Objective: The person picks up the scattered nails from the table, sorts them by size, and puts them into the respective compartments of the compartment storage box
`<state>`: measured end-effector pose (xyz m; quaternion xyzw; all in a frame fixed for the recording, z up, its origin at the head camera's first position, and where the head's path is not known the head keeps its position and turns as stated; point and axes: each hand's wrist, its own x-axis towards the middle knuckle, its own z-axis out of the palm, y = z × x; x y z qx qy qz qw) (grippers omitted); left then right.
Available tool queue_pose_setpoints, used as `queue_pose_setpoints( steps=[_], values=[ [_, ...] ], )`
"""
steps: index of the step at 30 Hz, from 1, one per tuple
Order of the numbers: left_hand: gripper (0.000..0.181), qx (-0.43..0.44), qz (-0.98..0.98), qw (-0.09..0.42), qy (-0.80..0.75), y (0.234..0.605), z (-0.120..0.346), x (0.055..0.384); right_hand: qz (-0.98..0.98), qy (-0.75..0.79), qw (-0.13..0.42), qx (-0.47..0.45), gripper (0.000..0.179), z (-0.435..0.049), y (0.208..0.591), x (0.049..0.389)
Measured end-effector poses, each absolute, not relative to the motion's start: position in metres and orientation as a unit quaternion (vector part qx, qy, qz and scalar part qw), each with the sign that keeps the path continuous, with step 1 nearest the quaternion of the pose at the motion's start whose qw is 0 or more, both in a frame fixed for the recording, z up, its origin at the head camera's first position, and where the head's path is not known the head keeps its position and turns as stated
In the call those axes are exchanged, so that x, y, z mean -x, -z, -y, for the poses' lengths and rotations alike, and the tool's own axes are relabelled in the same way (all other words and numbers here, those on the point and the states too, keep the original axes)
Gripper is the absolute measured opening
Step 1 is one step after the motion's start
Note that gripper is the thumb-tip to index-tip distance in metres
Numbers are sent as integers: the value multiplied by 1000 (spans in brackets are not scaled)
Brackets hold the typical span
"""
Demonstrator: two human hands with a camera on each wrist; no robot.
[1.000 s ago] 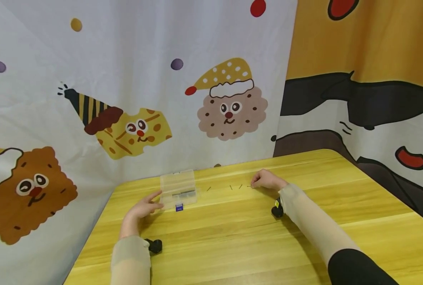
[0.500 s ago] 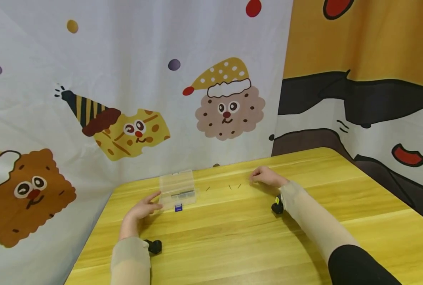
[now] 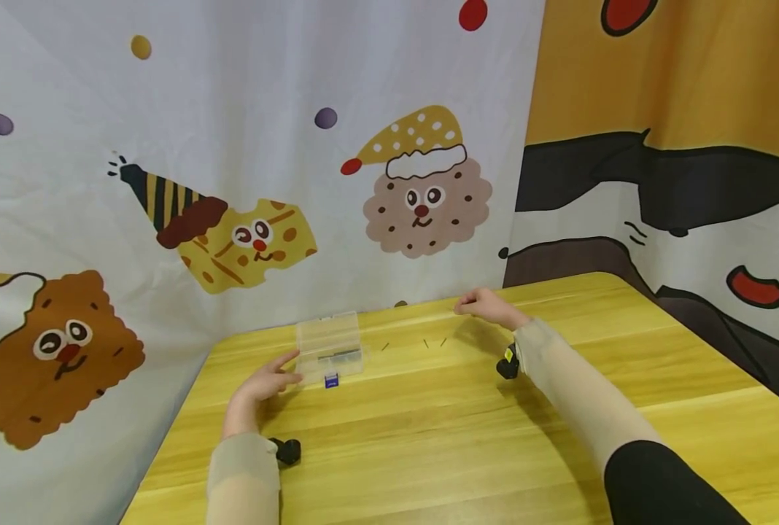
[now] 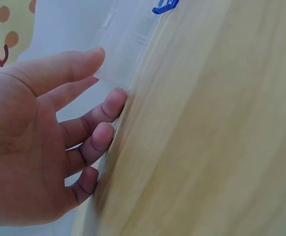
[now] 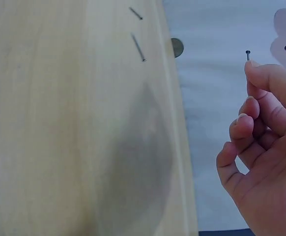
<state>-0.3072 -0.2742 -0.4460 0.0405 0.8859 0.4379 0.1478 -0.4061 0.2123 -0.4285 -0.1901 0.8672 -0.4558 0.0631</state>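
Left of centre in the head view, the left hand [image 3: 262,384] grips nothing, its fingers loose at the left edge of an open clear box [image 3: 327,333]. Beyond, rightward, three loose screws [image 3: 425,343] lie on the table [image 3: 429,445]. Farthest, right of centre, the right hand [image 3: 488,306] pinches another, the raised screw [image 5: 248,55], its long axis upright in the right wrist view, head topmost. From that grip, the box lies leftward, nearer the left hand.

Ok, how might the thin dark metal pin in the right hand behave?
The pin is probably stiff: its exposed end looks straight. It seems light, being slim. Laid down, it may roll unevenly, given its wider head.
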Motion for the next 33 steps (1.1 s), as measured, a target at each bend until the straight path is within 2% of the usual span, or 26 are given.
queue_pose_setpoints(
  steps=[13, 33],
  values=[
    [65, -45, -887, 150, -435, 441, 270, 305, -862, 458, 72, 204, 26, -199, 421, 405],
    [64, -42, -888, 145, -435, 447, 272, 306, -842, 474, 101, 238, 30, -171, 432, 402]
  ],
)
